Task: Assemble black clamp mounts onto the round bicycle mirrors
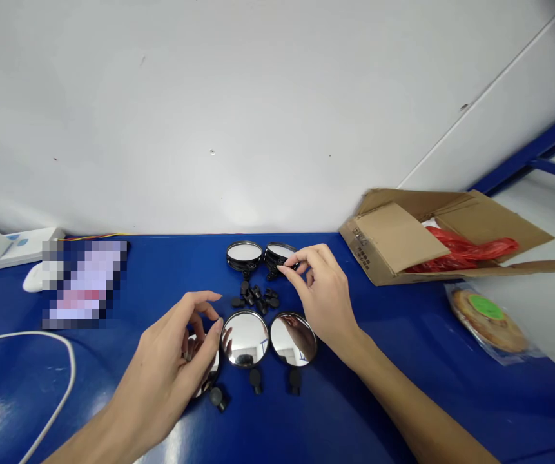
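Over the blue table, my left hand arches above the near-left mirror, thumb and forefinger parted. My right hand meets the rear-right mirror, bracket left of its pinched fingertips; hold unclear.

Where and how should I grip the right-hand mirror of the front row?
The right mirror is probably best pinched by its rim, from the right: it lies face up, its left edge close to the middle mirror, its right edge beside bare tabletop.
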A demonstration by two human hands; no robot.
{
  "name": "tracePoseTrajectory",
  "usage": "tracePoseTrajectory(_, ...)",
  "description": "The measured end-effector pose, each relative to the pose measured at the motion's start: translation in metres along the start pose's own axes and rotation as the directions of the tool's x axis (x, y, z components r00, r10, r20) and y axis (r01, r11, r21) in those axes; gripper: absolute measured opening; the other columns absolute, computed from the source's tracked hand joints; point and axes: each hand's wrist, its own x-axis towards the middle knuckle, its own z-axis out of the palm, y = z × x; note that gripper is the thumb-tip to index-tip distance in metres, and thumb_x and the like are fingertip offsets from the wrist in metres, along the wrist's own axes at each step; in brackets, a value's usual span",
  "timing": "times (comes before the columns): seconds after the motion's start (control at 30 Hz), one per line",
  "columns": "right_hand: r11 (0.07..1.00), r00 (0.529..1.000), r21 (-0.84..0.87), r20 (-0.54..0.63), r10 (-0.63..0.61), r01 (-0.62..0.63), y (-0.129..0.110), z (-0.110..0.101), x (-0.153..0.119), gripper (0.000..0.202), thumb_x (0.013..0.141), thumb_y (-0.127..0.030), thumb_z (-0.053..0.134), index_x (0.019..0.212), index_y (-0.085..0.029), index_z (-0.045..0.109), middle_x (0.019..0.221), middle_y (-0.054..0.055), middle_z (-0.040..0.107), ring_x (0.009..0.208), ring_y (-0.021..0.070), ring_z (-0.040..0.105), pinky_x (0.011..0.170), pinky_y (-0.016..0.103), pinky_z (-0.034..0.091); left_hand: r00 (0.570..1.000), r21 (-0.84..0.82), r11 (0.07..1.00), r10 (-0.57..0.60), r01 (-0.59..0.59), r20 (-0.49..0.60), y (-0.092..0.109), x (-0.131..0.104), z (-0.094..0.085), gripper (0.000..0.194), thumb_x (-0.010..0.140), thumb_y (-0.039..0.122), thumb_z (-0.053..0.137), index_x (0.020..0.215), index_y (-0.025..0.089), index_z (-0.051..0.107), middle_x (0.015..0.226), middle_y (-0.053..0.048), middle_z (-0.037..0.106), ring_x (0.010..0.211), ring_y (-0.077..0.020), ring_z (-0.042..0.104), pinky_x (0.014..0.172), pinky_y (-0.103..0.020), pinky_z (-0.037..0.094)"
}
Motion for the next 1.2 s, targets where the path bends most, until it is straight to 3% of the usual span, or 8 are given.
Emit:
tracePoseTrajectory(0.13,1.0,1.0,-0.007,-0.006,0.004,-0.004,-0.001,0.0,-0.001,0.007,0.109,-0.031,0.069,0.107,-0.025,0.071,0.113,0.007,0.07,0.081,0.0187,0.065,0.081,0.039,0.059,1.0,0.003,1.0,0.019,-0.019,-0.015,0.0,0.0,0.0,0.029,0.116,0.049,0.06,0.139,0.032,0.065,0.108,-0.003,0.077,0.076,-0.0201,0.064,0.064,-0.03,0.059)
tracePoseTrajectory(0.27,1.0,1.0,-0.029,0.016,0.012,-0.012,0.001,0.001,-0.001,0.019,0.107,-0.036,0.074,0.123,-0.025,0.074,0.119,0.008,0.068,0.084,0.0197,0.066,0.078,0.039,0.059,1.0,0.011,0.999,0.03,-0.03,0.006,-0.004,0.0,-0.001,0.03,0.116,0.051,0.06,0.14,0.033,0.065,0.109,-0.003,0.077,0.075,-0.0192,0.065,0.061,-0.028,0.058)
tracePoseTrajectory(0.53,0.997,0.999,-0.064,0.013,-0.049,0.049,0.005,0.003,0.001,0.014,0.11,-0.033,0.07,0.119,-0.023,0.073,0.117,0.009,0.068,0.086,0.0203,0.068,0.077,0.039,0.062,0.999,0.003,1.0,0.024,-0.024,0.033,-0.007,-0.003,-0.001,0.028,0.117,0.051,0.058,0.14,0.035,0.065,0.106,-0.001,0.076,0.075,-0.0187,0.064,0.063,-0.027,0.06)
tracePoseTrajectory(0.77,0.968,0.98,-0.152,0.025,-0.197,0.198,0.005,0.006,-0.001,0.017,0.118,-0.024,0.056,0.119,-0.021,0.073,0.12,0.013,0.069,0.094,0.0227,0.077,0.085,0.04,0.066,0.999,0.008,1.0,0.016,-0.017,0.044,-0.006,-0.001,-0.001,0.027,0.117,0.052,0.058,0.137,0.036,0.067,0.104,0.0,0.076,0.074,-0.0184,0.063,0.063,-0.026,0.06)
tracePoseTrajectory(1.03,0.905,0.911,-0.253,-0.147,-0.386,0.342,0.015,0.0,0.007,0.021,0.119,-0.018,0.059,0.122,-0.022,0.08,0.109,0.011,0.077,0.098,0.0231,0.079,0.09,0.038,0.069,0.999,-0.008,1.0,0.013,-0.013,0.048,-0.008,-0.004,-0.001,0.027,0.117,0.054,0.058,0.136,0.036,0.067,0.104,0.0,0.075,0.075,-0.0177,0.062,0.063,-0.025,0.06)
tracePoseTrajectory(1.13,0.881,0.862,-0.259,-0.227,-0.454,0.396,0.018,-0.002,0.008,0.021,0.117,-0.014,0.064,0.128,-0.021,0.081,0.113,0.012,0.079,0.101,0.0232,0.081,0.093,0.037,0.071,0.998,-0.085,0.995,-0.061,0.06,-0.007,-0.003,-0.004,-0.001,0.037,0.113,0.059,0.064,0.143,0.037,0.065,0.114,-0.002,0.076,0.076,-0.0187,0.063,0.056,-0.025,0.058)
tracePoseTrajectory(1.2,0.867,0.832,-0.248,-0.262,-0.49,0.433,0.015,-0.003,0.006,0.025,0.115,-0.012,0.067,0.133,-0.023,0.081,0.118,0.012,0.081,0.105,0.0243,0.082,0.095,0.038,0.072,0.99,-0.222,0.967,-0.139,0.128,-0.032,0.001,-0.002,-0.003,0.044,0.11,0.063,0.07,0.145,0.037,0.065,0.125,-0.004,0.077,0.085,-0.02,0.068,0.06,-0.025,0.059)
